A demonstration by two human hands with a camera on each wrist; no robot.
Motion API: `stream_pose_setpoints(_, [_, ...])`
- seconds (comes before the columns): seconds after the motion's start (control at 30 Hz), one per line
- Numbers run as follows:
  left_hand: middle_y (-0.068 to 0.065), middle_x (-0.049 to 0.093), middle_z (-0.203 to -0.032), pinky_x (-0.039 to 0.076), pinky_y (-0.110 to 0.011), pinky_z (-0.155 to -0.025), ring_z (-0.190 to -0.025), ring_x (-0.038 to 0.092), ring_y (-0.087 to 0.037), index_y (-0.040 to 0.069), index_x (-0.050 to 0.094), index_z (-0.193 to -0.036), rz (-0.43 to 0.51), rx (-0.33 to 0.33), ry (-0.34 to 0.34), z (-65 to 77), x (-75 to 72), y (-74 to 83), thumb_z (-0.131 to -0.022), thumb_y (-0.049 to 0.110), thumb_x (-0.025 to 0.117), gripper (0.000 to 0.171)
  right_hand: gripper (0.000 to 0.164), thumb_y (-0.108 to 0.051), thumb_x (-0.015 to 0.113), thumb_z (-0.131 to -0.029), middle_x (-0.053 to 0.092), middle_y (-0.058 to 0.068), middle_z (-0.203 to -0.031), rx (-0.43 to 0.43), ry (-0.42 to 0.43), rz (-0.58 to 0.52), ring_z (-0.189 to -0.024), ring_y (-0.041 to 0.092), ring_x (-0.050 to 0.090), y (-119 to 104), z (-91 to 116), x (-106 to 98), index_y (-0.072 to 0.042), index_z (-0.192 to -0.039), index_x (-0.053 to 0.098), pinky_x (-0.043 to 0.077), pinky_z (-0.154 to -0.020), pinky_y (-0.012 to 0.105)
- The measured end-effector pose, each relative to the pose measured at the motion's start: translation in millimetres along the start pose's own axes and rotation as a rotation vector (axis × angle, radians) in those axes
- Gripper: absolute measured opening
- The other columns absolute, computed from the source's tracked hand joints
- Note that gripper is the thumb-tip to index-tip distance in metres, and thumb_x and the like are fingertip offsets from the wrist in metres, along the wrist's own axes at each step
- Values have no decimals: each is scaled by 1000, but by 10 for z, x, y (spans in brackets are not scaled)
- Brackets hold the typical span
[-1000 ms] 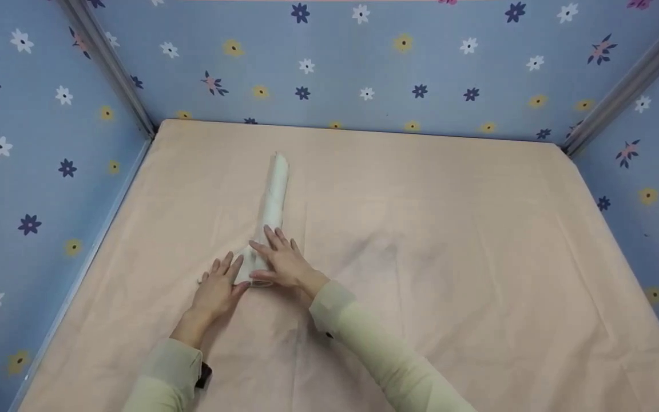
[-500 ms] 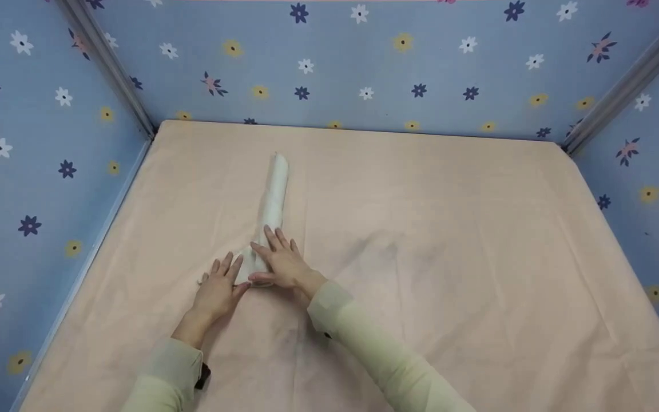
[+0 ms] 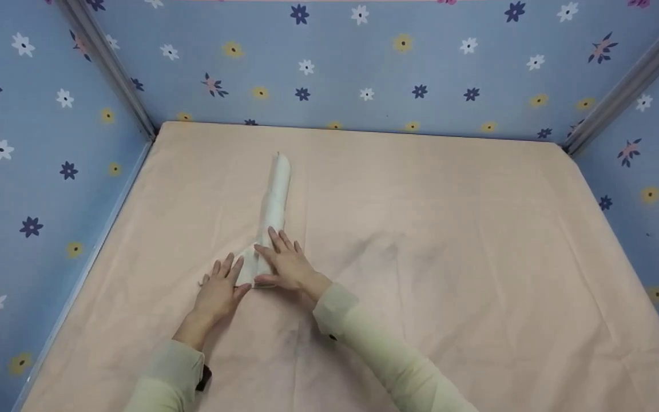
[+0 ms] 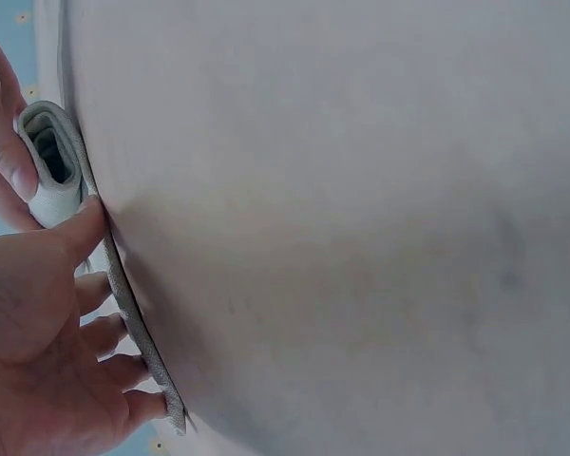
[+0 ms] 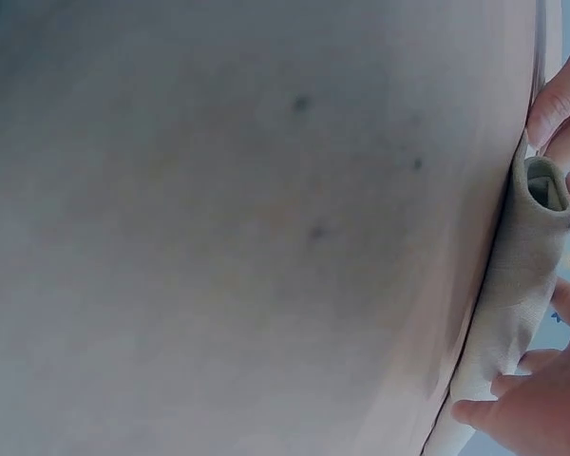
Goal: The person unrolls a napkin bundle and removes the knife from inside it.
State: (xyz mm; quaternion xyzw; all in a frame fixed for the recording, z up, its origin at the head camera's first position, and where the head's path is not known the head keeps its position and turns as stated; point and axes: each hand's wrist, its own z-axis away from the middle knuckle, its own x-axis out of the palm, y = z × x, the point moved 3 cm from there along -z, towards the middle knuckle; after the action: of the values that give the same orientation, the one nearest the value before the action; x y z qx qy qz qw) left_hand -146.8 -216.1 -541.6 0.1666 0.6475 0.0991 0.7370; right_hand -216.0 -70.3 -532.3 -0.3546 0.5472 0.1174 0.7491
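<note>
A pale, whitish-green cloth [image 3: 275,200] lies partly rolled into a long tube on the table, left of the middle. Its tube runs away from the person, and a flat part shows between the two hands. In the left wrist view the near end of the roll [image 4: 46,195] shows its hollow, layered turns. My left hand [image 3: 215,292] rests on the flat part, fingers spread, thumb at the near edge. On the near half of the roll lies my right hand [image 3: 289,266], its fingers stretched out along it. Both palms' undersides are hidden in the head view.
A peach-coloured cloth [image 3: 449,229] with creases covers the table. Blue flowered panels [image 3: 352,68] stand behind it and at both sides, with grey metal posts [image 3: 115,68] at the back corners.
My right hand and the roll have shifted very slightly to the right, and the flat strip between the hands looks a little wider. My left hand has stayed nearly in place.
</note>
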Motion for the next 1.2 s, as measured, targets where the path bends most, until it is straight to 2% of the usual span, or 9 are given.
stream_pose_setpoints(0.43, [-24, 17, -142, 18, -64, -94, -125, 14, -48, 0, 27, -138, 11, 12, 2, 4, 11, -12, -90, 31, 50, 61, 69, -54, 53, -80, 4, 11, -148, -31, 30, 0, -134, 25, 6, 60, 83, -61, -24, -139, 31, 19, -103, 50])
stream_pose_setpoints(0.63, [-24, 17, -142, 18, -64, -94, -126, 14, -48, 0, 27, -138, -2, -4, -6, 2, 17, -9, -90, 30, 50, 61, 69, -53, 53, -81, 7, 12, -147, -46, 43, 10, -134, 26, 9, 104, 111, -82, -23, -139, 31, 21, -102, 50])
stream_pose_setpoints(1.2, [-24, 18, -142, 17, -64, -95, -126, 14, -47, 0, 27, -138, 11, -2, 17, 5, 26, -8, -91, 29, 50, 60, 66, -49, 54, -83, 14, 13, -146, -40, 41, 31, -132, 27, 15, 179, 217, -164, -21, -138, 32, 24, -101, 48])
